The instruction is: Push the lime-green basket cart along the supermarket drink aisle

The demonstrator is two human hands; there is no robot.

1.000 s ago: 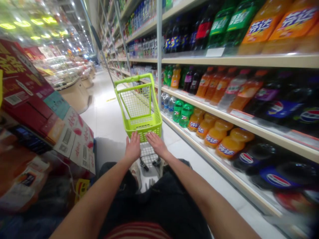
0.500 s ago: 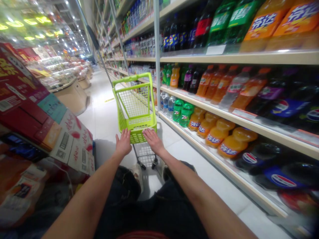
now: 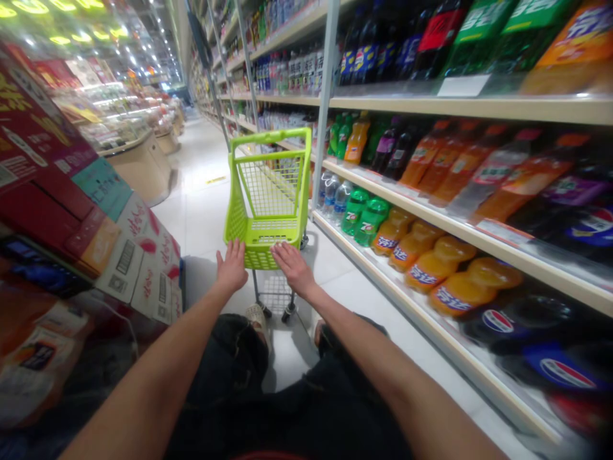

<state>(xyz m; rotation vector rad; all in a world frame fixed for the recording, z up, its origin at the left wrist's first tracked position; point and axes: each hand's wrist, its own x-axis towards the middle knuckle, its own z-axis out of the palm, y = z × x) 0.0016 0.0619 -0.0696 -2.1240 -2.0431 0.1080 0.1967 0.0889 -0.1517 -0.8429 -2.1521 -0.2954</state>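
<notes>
A small lime-green shopping cart with a grid basket on grey legs stands on the floor just ahead of me. My left hand lies at the left end of the basket's near edge, fingers stretched out, palm down. At the right part of that edge, my right hand rests its straight fingers against the rim. Neither hand is wrapped round anything. No goods are visible in the basket. My knees are bent, with one shoe on either side of the cart's lower rack.
To the right, shelves hold bottled drinks, with orange soda bottles on the lowest board. Stacked cartons stand close on my left. A tiled aisle runs ahead past a rounded display counter. A thin pole rises behind the cart.
The cart has shifted to the right in view and turned slightly. The shelves have shifted right too as the view swung left. Both hands stay flat at the cart's near edge.
</notes>
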